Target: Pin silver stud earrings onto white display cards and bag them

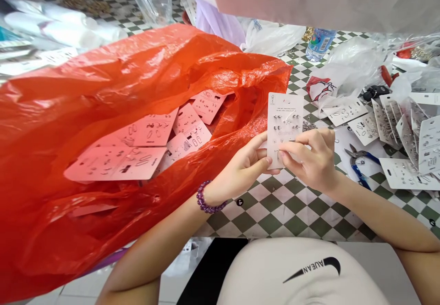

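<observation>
A white earring card (284, 108) with rows of small silver earrings is held upright over the table. My left hand (249, 165) grips its lower left edge, thumb in front and fingers behind. At the card's lower right, my right hand (311, 158) pinches with thumb and forefinger against the front; what is between these fingertips is too small to make out. A loose heap of small silver pieces (309, 125) lies behind the right hand. To the left, a big red plastic bag (144, 73) gapes, with several filled earring cards (120, 163) inside.
Blue-handled pliers (359, 165) lie right of my right hand. Beyond them several earring cards (409, 130) lean and lie together. A water bottle (320, 43) and clear plastic bags (357, 59) are farther back on the checkered tablecloth (295, 211). A pale wrapped bulk hangs across the top.
</observation>
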Demonstrator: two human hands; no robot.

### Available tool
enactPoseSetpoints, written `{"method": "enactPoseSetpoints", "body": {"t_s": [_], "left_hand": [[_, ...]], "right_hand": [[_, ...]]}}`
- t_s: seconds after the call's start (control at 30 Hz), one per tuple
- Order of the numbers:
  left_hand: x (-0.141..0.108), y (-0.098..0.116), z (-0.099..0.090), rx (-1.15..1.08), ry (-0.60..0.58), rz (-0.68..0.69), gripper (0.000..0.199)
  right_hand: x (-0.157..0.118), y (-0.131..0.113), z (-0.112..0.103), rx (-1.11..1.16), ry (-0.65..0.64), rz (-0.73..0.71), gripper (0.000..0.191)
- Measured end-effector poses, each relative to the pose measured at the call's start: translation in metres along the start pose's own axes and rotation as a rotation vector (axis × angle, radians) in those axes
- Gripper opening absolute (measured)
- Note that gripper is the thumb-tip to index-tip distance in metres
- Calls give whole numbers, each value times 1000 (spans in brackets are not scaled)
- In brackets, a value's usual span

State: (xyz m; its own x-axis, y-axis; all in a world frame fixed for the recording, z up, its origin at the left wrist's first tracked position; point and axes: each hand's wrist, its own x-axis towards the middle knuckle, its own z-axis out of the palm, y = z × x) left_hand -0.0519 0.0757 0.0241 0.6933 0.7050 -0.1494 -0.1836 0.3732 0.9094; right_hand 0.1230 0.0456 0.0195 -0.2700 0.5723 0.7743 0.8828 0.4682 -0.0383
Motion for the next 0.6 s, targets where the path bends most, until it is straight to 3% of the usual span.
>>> {"method": "enactPoseSetpoints", "body": {"t_s": [0.23,0.6], "left_hand": [[0,1,2,16,-3,-5,55],[0,2,1,44,17,-31,56]], "right_hand": [[-3,1,-2,-82,64,-117,13],[-5,3,2,-63,25,-66,9]]}}
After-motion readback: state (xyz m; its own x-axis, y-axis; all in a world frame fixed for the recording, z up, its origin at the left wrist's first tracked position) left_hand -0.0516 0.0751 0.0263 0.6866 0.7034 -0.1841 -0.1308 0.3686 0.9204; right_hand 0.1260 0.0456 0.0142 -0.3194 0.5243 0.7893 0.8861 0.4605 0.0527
